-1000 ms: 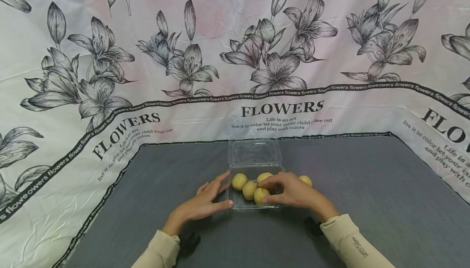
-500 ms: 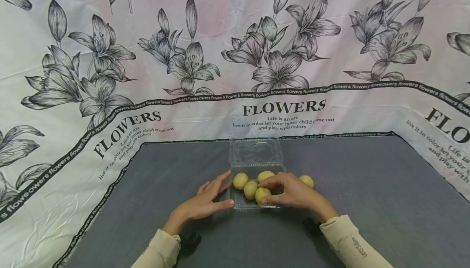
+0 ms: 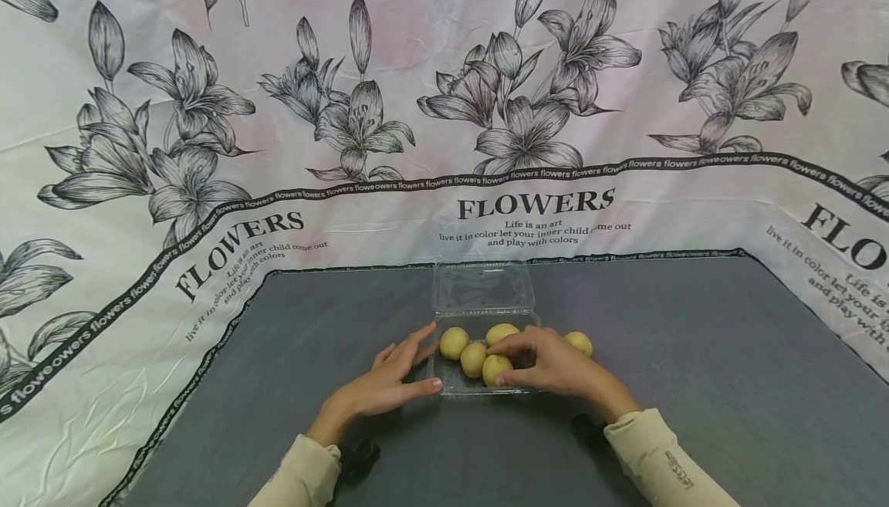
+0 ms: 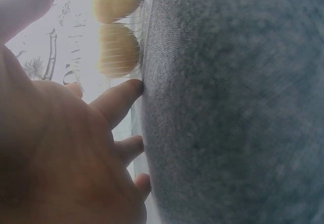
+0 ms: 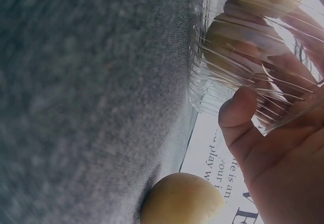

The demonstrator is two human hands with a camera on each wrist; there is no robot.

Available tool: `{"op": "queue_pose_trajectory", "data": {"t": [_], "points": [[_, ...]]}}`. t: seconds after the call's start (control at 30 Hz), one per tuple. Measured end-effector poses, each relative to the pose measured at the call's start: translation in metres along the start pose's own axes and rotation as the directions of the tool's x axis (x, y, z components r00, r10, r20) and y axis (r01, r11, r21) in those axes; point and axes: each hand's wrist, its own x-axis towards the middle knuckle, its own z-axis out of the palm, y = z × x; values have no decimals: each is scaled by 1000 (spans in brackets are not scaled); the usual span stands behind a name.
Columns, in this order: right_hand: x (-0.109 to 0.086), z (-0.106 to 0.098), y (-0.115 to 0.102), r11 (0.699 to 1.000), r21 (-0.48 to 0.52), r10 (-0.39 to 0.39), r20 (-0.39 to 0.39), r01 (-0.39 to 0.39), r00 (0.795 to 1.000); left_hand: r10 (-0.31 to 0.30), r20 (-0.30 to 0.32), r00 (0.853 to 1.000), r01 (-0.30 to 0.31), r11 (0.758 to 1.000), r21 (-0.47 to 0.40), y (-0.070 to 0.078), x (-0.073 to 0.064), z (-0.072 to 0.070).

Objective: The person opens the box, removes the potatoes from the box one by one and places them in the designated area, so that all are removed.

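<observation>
A clear plastic clamshell box stands on the table with its lid raised at the back. Several round yellow fruits lie inside, among them a left one, a middle one and a back one. Reaching in over the right wall, my right hand pinches the front yellow fruit between thumb and fingers. Through the plastic, the right wrist view shows this hand's fingers around a fruit. My left hand spreads its straight fingers along the box's left wall; its fingertips touch down beside it.
Another yellow fruit lies on the table outside the box, behind the right hand. The grey tabletop extends to a white flower-printed curtain at the back and sides.
Hands, box and fruits keep their places; only the head view shifts very slightly.
</observation>
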Motion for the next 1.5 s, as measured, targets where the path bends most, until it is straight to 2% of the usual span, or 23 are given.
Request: {"op": "queue_pose_trajectory", "data": {"t": [0.37,0.67,1.07,1.4,1.5], "points": [[-2,0,1,1000,17,-18,-14,18,1000,-3,1,1000,3,1000,2,1,0,0],[-2,0,4,995,92,-42,-15,43,999,0,3,1000,0,1000,2,1,0,0],[-7,-4,3,997,80,-8,-95,16,995,5,-3,1000,-5,1000,8,-2,0,0],[-9,-7,-1,997,82,4,-99,4,995,11,-13,1000,-10,1000,15,-4,0,0],[-9,-8,-2,996,87,15,-91,-7,996,13,-14,1000,-12,999,40,-3,0,-1]]}}
